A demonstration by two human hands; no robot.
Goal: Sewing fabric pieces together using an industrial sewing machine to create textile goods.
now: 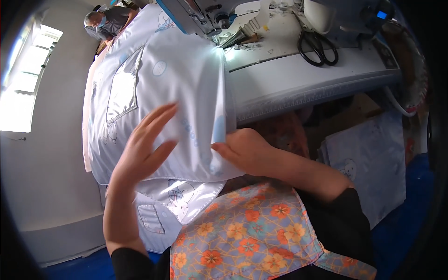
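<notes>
On the near edge of the table, left hand (pixel 142 149) lies flat, fingers spread, on the pale blue fabric (pixel 163 79). Right hand (pixel 242 149) pinches its folded edge. Fabric runs up to the sewing machine (pixel 196 16); black scissors (pixel 317 44) sit further right.

One small lit screen in view.
A blue glowing screen (pixel 381 15) sat on the white machine (pixel 345 14) at upper right.

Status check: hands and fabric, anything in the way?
Left hand open, flat on pale blue fabric. Right hand pinching its edge. Scissors on table, apart from fabric.
</notes>
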